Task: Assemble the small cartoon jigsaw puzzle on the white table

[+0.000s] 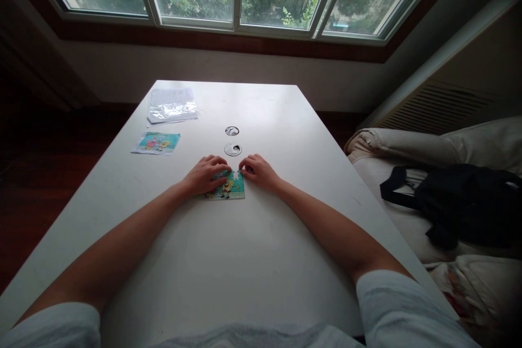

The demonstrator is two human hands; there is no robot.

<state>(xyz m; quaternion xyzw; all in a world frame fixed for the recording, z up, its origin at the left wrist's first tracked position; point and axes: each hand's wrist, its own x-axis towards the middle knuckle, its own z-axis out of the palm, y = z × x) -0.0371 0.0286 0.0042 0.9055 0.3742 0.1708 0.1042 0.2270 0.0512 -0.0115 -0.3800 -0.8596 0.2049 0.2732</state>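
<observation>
A small colourful cartoon jigsaw puzzle (231, 189) lies flat on the white table (228, 261) in front of me. My left hand (205, 174) rests over its left part, fingers curled down onto the pieces. My right hand (258, 171) sits at its upper right corner, fingers bent and pressing on the edge. Both hands nearly meet above the puzzle. Whether a loose piece lies under the fingers is hidden.
A printed cartoon picture card (157, 143) and a clear plastic bag (171, 105) lie at the far left. Two round cable-hole covers (232, 149) sit beyond the puzzle. A sofa with a black bag (460, 204) stands to the right; windows are ahead.
</observation>
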